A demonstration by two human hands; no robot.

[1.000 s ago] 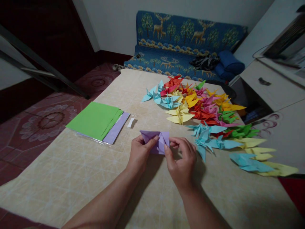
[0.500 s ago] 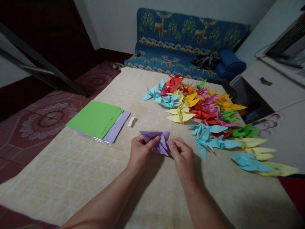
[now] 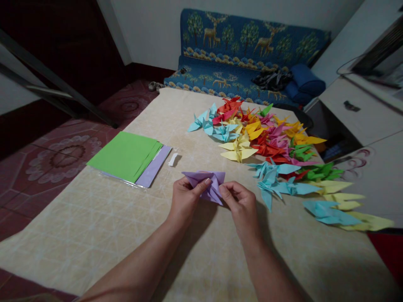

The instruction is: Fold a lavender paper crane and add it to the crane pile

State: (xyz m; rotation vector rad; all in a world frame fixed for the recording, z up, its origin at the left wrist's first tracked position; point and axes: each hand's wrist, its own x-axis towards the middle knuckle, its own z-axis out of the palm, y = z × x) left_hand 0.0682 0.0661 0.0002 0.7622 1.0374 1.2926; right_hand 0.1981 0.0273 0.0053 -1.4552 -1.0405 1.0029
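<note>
A partly folded purple origami paper (image 3: 215, 184) is held just above the table between my two hands. My left hand (image 3: 186, 195) grips its left side, thumb lying across the front and fingers behind. At the right edge, my right hand (image 3: 237, 197) pinches the paper between thumb and curled fingers. Its creased flaps point up to the left and right, and its underside is hidden. To the right lie several finished paper cranes, among them a light blue crane (image 3: 270, 184) nearest my right hand and a pale yellow crane (image 3: 239, 150) farther back.
A stack of green paper (image 3: 122, 155) lies at the left over purple sheets (image 3: 154, 167) in clear wrapping. A small white scrap (image 3: 172, 159) rests beside it. Behind the cloth-covered table (image 3: 103, 235) stands a blue patterned sofa (image 3: 220, 71); a cabinet (image 3: 371, 117) is at the right.
The left tip of the purple paper now reaches slightly farther left. My right fingertips have shifted a little up along its right edge. The other things stay put.
</note>
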